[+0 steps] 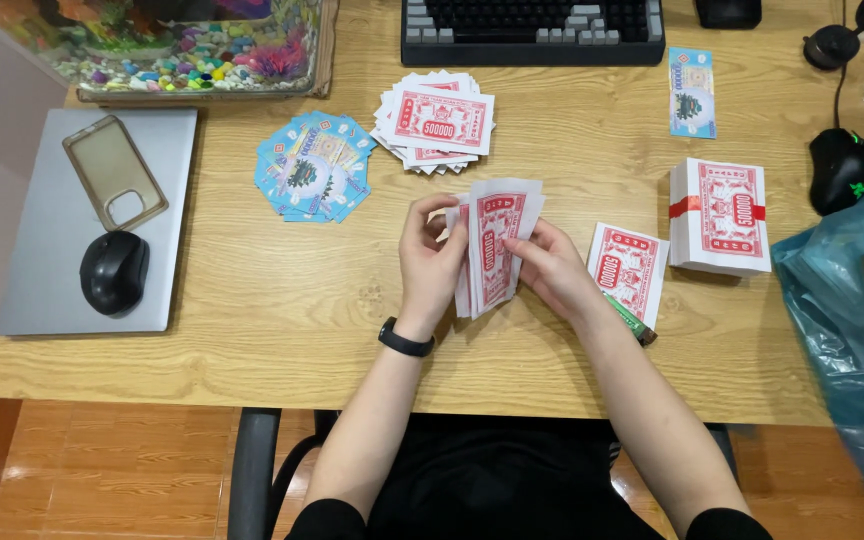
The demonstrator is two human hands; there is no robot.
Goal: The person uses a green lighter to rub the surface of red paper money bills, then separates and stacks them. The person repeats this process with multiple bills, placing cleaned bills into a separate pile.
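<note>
Both forearms reach over the counter (pixel 282 330), left hand (pixel 430 262) and right hand (pixel 552 268) each closed on a small fan of red-and-white paper notes (pixel 493 245) held above it, seemingly mid-fanning; next would likely need thumbs sliding sheets evenly apart, like the fanned red pile (pixel 437 122) beyond.

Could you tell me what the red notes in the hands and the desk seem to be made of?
The red notes, held by the left hand and right hand, look like thin matte printed paper: they fan and bend. The desk looks like light wood or wood-grain laminate.
</note>
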